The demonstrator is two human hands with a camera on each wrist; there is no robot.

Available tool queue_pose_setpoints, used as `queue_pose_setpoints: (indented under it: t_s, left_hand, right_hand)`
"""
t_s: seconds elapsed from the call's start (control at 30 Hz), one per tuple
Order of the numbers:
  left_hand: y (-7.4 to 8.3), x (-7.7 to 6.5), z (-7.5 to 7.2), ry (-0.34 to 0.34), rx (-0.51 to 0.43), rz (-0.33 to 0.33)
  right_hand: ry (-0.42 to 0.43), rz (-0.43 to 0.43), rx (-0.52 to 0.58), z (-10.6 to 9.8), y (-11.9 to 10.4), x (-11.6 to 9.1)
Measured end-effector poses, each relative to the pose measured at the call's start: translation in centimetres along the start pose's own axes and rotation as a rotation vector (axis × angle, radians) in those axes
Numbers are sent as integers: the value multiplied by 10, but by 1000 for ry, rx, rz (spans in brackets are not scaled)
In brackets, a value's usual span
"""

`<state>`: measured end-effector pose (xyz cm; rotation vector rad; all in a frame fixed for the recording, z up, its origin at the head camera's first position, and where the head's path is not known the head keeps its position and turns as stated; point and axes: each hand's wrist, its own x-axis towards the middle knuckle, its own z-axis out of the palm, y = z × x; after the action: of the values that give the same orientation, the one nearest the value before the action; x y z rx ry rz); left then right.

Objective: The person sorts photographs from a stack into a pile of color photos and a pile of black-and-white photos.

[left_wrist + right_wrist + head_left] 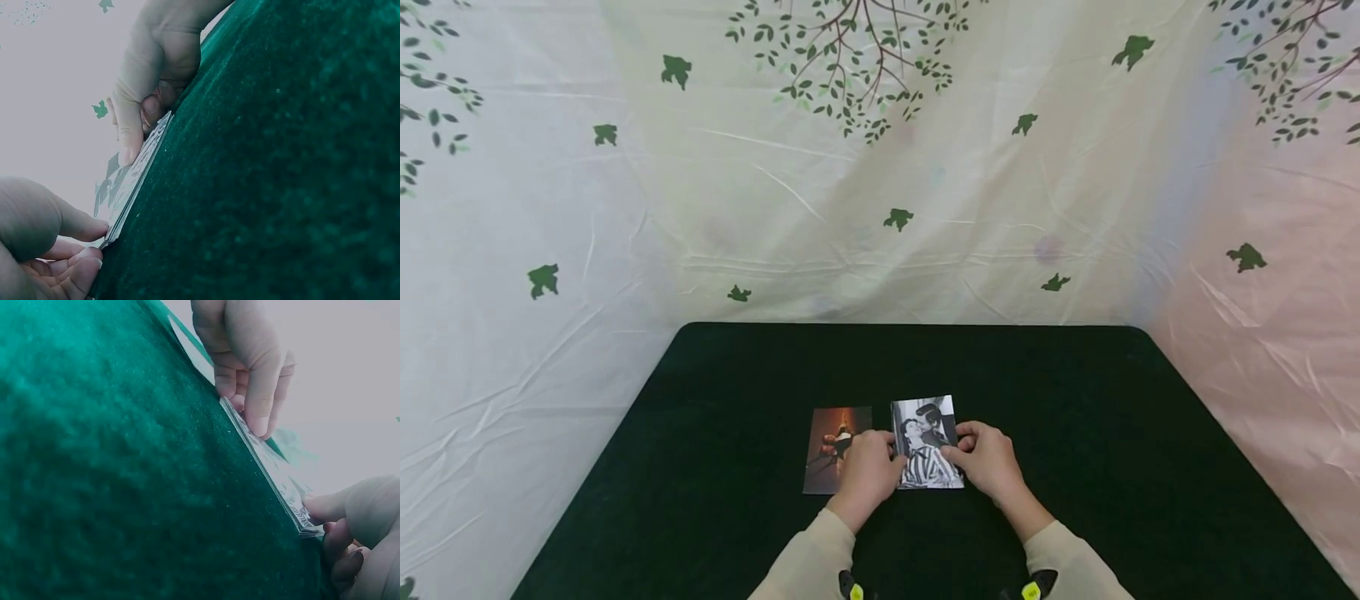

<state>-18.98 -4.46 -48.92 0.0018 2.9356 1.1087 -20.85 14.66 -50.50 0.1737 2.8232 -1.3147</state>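
A stack of photo cards (925,462) lies on the dark green cloth, topped by a black-and-white picture of two people close together. My left hand (868,473) pinches its left edge, and my right hand (996,468) pinches the right edge, thumbs on top. Several layers show along the near side of the stack (139,178) in the left wrist view. Seen from the right wrist, the cards (269,472) lie almost flat, their corners slightly uneven. Left of the stack is a brownish-orange photo card (822,454), partly covered by my left hand.
Dark green cloth (700,467) covers the table, whose far edge meets a pale curtain (820,208) printed with leaves and branches. More curtain hangs at both sides. The other card's pale edge (190,350) shows behind the left hand in the right wrist view.
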Motion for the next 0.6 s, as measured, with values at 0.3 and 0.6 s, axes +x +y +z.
queue_pose_setpoints:
  t_s: [0.3,0.6]
  left_hand:
    - [0,1,-1,14,12,14]
    - [-2,3,1,17,20,25]
  right_hand:
    - [-19,47,65,-2,-3,1]
    - [-9,24,24,-3,-5,-1]
